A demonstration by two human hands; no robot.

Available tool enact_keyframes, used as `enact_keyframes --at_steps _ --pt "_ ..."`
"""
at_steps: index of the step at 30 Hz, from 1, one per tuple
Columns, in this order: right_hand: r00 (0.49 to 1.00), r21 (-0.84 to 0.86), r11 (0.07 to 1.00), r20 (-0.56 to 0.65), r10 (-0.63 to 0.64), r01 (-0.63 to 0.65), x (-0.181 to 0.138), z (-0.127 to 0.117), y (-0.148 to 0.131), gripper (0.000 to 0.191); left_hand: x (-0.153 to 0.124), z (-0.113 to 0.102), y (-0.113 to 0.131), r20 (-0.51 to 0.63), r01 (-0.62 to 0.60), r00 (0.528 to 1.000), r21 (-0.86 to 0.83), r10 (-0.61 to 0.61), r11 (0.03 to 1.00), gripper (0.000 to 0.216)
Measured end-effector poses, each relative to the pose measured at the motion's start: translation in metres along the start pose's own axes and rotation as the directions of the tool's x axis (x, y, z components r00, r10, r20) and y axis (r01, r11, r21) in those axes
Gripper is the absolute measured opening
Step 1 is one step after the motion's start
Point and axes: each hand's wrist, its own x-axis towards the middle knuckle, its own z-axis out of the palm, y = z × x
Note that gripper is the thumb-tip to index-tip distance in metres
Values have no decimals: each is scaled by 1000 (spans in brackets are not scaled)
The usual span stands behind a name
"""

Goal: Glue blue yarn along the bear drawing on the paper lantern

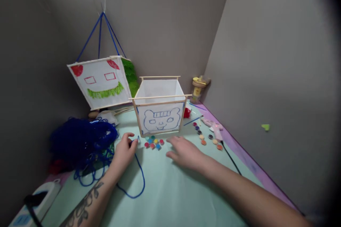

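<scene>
Between thumb and fingers, my left hand [126, 150] pinches the end of a blue cord [144, 181], which loops down over the table beside the forearm. My right hand [183, 150] is apart from it, fingers stretched forward with nothing in them. Between the hands lies a cluster of small colourful paint pots [155, 142]. Just behind them stands a white box lantern [161, 118] with wooden sticks along its edges and a blue bear face drawn on the front. A tangled heap of blue yarn [82, 136] lies left of my left hand.
A finished-looking lantern [102, 83] with a red and green face hangs from blue cords at the back left. On the right are more paint pots [201, 137], a brush [193, 120], a pink glue gun [217, 130] and a jar [196, 92]. A power strip [37, 202] sits front left.
</scene>
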Motion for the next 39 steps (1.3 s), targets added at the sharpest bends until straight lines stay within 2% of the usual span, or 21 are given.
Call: enact_keyframes --at_steps 4,8,13,17,20,22,25,28,30,31,34,36,38,39 --pt "999 -142 989 40 -33 38 48 23 -33 37 -3 2 -5 -21 34 999 -95 -36 995 36" --pt "993 -206 973 84 -86 102 73 45 -30 30 -7 3 -12 23 64 998 -204 -61 977 42" --pt "968 -239 938 98 -232 249 74 56 -11 23 -8 3 -19 86 138 989 -297 -118 945 54" --pt "972 -191 955 103 -212 229 47 49 4 17 -12 -4 -16 125 214 976 -349 -181 913 59" --pt "989 -124 985 101 -107 120 18 27 23 14 -13 -8 -13 137 269 963 -388 -233 882 62" --pt "994 -105 992 76 76 -68 3 5 41 15 -13 -9 -11 141 303 953 -410 -269 860 65" --pt "930 -141 920 -14 367 -365 -2 -25 67 23 -13 -8 -7 158 331 944 -425 -291 843 67" --pt "886 -176 868 -67 459 -464 9 -40 76 33 -14 -6 -3 175 320 947 -426 -270 846 64" --pt "882 -194 861 -101 459 -470 18 -38 66 43 -15 -5 0 178 312 949 -423 -260 851 62" --pt "900 -197 878 -90 426 -436 22 -34 55 41 -16 -5 1 179 313 949 -420 -260 852 62" --pt "976 -162 969 81 204 -189 39 -12 15 27 -17 -3 1 197 313 947 -405 -253 859 58" --pt "985 -158 985 148 86 -62 56 6 -10 32 -20 -1 2 227 302 947 -401 -225 865 54" --pt "986 -193 980 146 85 -56 76 25 -28 41 -22 1 2 253 285 948 -400 -193 871 52" --pt "983 -216 976 166 73 -36 85 32 -33 40 -24 1 2 257 277 949 -397 -184 875 51"
